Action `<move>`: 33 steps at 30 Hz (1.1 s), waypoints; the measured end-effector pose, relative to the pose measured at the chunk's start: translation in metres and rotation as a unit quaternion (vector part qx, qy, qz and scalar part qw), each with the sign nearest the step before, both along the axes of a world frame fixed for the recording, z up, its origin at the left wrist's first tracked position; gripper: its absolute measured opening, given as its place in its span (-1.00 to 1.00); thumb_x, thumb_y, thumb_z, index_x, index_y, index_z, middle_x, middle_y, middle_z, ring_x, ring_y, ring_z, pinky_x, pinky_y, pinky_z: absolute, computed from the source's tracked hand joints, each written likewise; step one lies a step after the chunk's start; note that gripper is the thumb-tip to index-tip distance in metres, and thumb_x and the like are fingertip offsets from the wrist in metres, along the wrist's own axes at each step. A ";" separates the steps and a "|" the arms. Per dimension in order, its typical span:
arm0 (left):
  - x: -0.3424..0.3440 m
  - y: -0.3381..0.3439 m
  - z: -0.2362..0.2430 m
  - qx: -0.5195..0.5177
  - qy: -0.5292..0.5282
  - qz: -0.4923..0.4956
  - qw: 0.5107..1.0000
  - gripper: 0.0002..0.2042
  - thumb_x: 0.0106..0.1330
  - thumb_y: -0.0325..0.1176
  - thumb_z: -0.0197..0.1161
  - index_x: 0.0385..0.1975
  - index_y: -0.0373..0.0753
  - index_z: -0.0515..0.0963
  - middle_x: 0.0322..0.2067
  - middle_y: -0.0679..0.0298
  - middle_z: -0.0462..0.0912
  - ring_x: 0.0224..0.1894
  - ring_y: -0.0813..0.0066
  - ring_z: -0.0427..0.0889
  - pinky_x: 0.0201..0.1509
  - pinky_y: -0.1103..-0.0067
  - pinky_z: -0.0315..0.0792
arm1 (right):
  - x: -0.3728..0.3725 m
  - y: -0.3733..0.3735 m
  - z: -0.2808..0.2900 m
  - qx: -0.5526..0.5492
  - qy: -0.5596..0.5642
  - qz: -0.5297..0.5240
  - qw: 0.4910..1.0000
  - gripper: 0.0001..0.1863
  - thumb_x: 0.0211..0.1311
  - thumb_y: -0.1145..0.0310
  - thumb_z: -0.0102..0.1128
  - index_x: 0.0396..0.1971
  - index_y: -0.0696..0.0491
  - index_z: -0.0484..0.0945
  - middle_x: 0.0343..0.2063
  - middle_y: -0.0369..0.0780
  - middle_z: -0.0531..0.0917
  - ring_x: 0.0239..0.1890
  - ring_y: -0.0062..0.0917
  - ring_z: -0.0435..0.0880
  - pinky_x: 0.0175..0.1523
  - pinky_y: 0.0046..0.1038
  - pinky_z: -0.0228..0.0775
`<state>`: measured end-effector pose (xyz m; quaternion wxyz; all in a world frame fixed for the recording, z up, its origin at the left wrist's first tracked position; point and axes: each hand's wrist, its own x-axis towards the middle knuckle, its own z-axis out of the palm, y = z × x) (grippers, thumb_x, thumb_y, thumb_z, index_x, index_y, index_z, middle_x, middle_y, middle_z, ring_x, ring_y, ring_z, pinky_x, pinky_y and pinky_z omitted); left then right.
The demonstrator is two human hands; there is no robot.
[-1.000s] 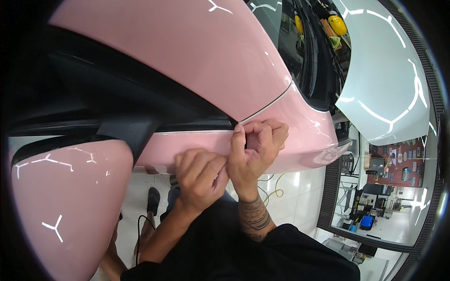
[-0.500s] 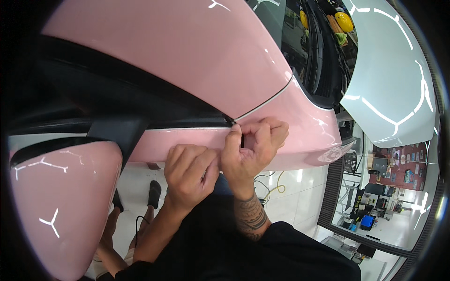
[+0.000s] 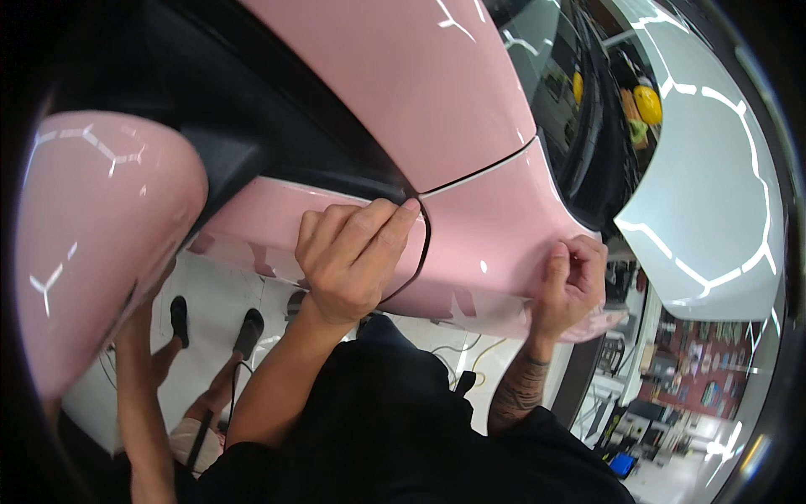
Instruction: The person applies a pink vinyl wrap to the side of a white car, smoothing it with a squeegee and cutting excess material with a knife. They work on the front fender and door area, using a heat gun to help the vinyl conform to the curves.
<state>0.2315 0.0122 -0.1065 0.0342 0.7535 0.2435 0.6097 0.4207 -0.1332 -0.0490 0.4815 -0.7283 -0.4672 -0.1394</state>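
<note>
A pink car's front fender [image 3: 478, 244] and door panel [image 3: 277, 195] meet at a curved dark gap [image 3: 429, 239]. My left hand [image 3: 353, 256] is closed, its thumb and index fingertips pinched at the gap's top, beside the black window trim's [image 3: 353, 155] pointed end. Anything in that pinch is too small or hidden to make out. My right hand [image 3: 575, 281], below a tattooed forearm, rests farther right against the fender's front end. Its fingers are curled in toward the thumb, and whatever they may hold does not show.
The pink side mirror [image 3: 109, 252] juts out at left. Another person's arm [image 3: 143, 378] and legs in dark shoes [image 3: 248, 332] are close below it. A raised pale hood [image 3: 705, 185] stands at right. Cords [image 3: 480, 361] lie on the tiled floor.
My right hand has left the seam beside my left hand and moved right along the fender. My left hand now pinches at the seam's top corner. The view has shifted.
</note>
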 end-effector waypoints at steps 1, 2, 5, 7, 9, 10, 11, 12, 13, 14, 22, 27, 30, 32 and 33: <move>-0.001 -0.001 0.000 0.009 0.003 0.010 1.000 -0.79 -0.04 -0.45 0.32 -0.35 -0.23 0.69 -0.43 0.37 0.61 -0.53 0.55 0.45 -0.47 0.59 0.14 | 0.012 -0.004 0.003 -0.012 -0.017 0.028 0.999 -0.94 0.09 0.62 0.17 -0.40 0.23 0.51 -0.35 -0.20 0.48 -0.35 -0.56 0.45 -0.27 -0.62 0.29; -0.002 -0.002 0.000 0.018 0.007 0.020 1.000 -0.78 -0.06 -0.45 0.32 -0.35 -0.23 0.69 -0.44 0.36 0.61 -0.54 0.55 0.44 -0.48 0.60 0.14 | 0.017 -0.006 0.006 -0.010 0.024 0.053 0.998 -0.94 0.08 0.63 0.16 -0.41 0.22 0.52 -0.38 -0.21 0.49 -0.36 -0.56 0.44 -0.28 -0.62 0.27; -0.002 0.000 0.000 0.047 0.006 0.043 0.998 -0.76 -0.09 -0.44 0.31 -0.35 -0.25 0.69 -0.46 0.36 0.61 -0.57 0.54 0.42 -0.52 0.61 0.15 | 0.030 -0.008 0.016 -0.071 0.023 0.115 0.991 -0.96 0.08 0.61 0.17 -0.44 0.20 0.52 -0.42 -0.23 0.49 -0.37 -0.58 0.43 -0.28 -0.63 0.25; -0.004 0.000 0.000 0.050 0.005 0.053 0.997 -0.76 -0.09 -0.45 0.30 -0.36 -0.25 0.69 -0.46 0.36 0.60 -0.58 0.54 0.42 -0.54 0.61 0.17 | 0.032 -0.007 0.020 -0.084 0.036 0.147 0.985 -0.98 0.09 0.60 0.17 -0.45 0.19 0.52 -0.44 -0.24 0.49 -0.38 -0.59 0.43 -0.28 -0.63 0.24; -0.010 -0.009 0.009 0.009 0.024 0.035 0.999 -0.69 -0.17 -0.62 0.43 -0.33 -0.29 0.68 -0.45 0.28 0.60 -0.55 0.43 0.49 -0.52 0.57 0.30 | 0.032 -0.009 0.019 -0.084 0.070 0.158 0.981 -0.98 0.10 0.59 0.17 -0.46 0.20 0.51 -0.44 -0.25 0.49 -0.38 -0.61 0.42 -0.29 -0.64 0.24; -0.009 -0.010 0.008 0.009 0.020 0.039 0.999 -0.70 -0.17 -0.62 0.43 -0.33 -0.29 0.68 -0.45 0.28 0.60 -0.56 0.43 0.49 -0.53 0.57 0.30 | 0.033 -0.010 0.020 -0.084 0.086 0.162 0.979 -0.98 0.10 0.59 0.16 -0.46 0.20 0.51 -0.44 -0.25 0.49 -0.38 -0.62 0.42 -0.29 -0.64 0.23; -0.008 -0.010 0.007 0.010 0.016 0.041 0.999 -0.70 -0.16 -0.62 0.43 -0.33 -0.29 0.68 -0.45 0.28 0.60 -0.56 0.43 0.49 -0.53 0.57 0.29 | 0.029 -0.008 0.020 -0.082 0.112 0.163 0.977 -0.97 0.11 0.58 0.17 -0.47 0.20 0.51 -0.44 -0.26 0.48 -0.39 -0.64 0.41 -0.30 -0.65 0.22; -0.007 -0.010 0.007 0.012 0.010 0.041 0.999 -0.70 -0.16 -0.62 0.43 -0.33 -0.29 0.68 -0.45 0.28 0.60 -0.56 0.43 0.49 -0.54 0.57 0.29 | 0.030 -0.008 0.021 -0.084 0.100 0.168 0.977 -0.96 0.12 0.57 0.18 -0.47 0.20 0.51 -0.44 -0.26 0.48 -0.40 -0.65 0.41 -0.31 -0.65 0.22; -0.008 -0.010 0.007 0.015 0.007 0.042 0.999 -0.70 -0.15 -0.61 0.43 -0.33 -0.29 0.68 -0.45 0.28 0.60 -0.57 0.43 0.48 -0.54 0.57 0.29 | 0.031 -0.008 0.021 -0.086 0.089 0.171 0.978 -0.96 0.12 0.57 0.18 -0.47 0.20 0.50 -0.44 -0.26 0.47 -0.40 -0.65 0.41 -0.31 -0.65 0.22; -0.008 -0.010 0.008 0.018 0.004 0.042 0.999 -0.71 -0.15 -0.61 0.44 -0.33 -0.29 0.67 -0.45 0.27 0.60 -0.57 0.44 0.48 -0.54 0.57 0.29 | 0.032 -0.008 0.021 -0.087 0.078 0.173 0.978 -0.95 0.13 0.56 0.18 -0.47 0.19 0.50 -0.44 -0.27 0.47 -0.41 -0.65 0.41 -0.32 -0.65 0.22; -0.005 -0.011 0.011 0.012 0.000 0.048 0.999 -0.73 -0.13 -0.60 0.44 -0.35 -0.28 0.67 -0.45 0.27 0.60 -0.58 0.44 0.49 -0.54 0.58 0.30 | 0.034 -0.008 0.022 -0.092 0.102 0.166 0.976 -0.93 0.14 0.55 0.18 -0.49 0.19 0.49 -0.45 -0.28 0.46 -0.43 -0.68 0.39 -0.35 -0.65 0.19; -0.004 -0.005 0.007 0.061 0.007 0.073 0.995 -0.85 -0.04 -0.47 0.31 -0.42 -0.27 0.67 -0.46 0.34 0.62 -0.60 0.56 0.46 -0.57 0.63 0.19 | 0.032 -0.007 0.022 -0.091 0.106 0.163 0.977 -0.92 0.14 0.54 0.19 -0.50 0.18 0.49 -0.45 -0.28 0.47 -0.45 -0.68 0.37 -0.35 -0.65 0.17; -0.009 -0.009 0.012 0.030 0.031 0.042 0.998 -0.75 -0.12 -0.60 0.44 -0.36 -0.31 0.67 -0.43 0.26 0.62 -0.57 0.44 0.50 -0.54 0.58 0.30 | 0.032 -0.007 0.022 -0.091 0.109 0.160 0.977 -0.92 0.13 0.54 0.20 -0.50 0.18 0.49 -0.45 -0.28 0.47 -0.45 -0.68 0.36 -0.36 -0.65 0.16; -0.009 -0.008 0.013 0.034 0.033 0.041 0.998 -0.76 -0.11 -0.60 0.44 -0.37 -0.31 0.67 -0.43 0.25 0.62 -0.56 0.44 0.51 -0.54 0.58 0.30 | 0.033 -0.007 0.022 -0.090 0.114 0.159 0.977 -0.91 0.13 0.53 0.20 -0.50 0.18 0.49 -0.45 -0.28 0.47 -0.46 -0.67 0.36 -0.36 -0.65 0.16; -0.009 -0.008 0.013 0.036 0.033 0.042 0.998 -0.76 -0.11 -0.60 0.44 -0.37 -0.31 0.67 -0.43 0.25 0.62 -0.56 0.44 0.51 -0.54 0.58 0.31 | 0.033 -0.007 0.022 -0.092 0.111 0.157 0.977 -0.91 0.13 0.53 0.21 -0.50 0.18 0.49 -0.45 -0.28 0.48 -0.46 -0.67 0.35 -0.36 -0.64 0.16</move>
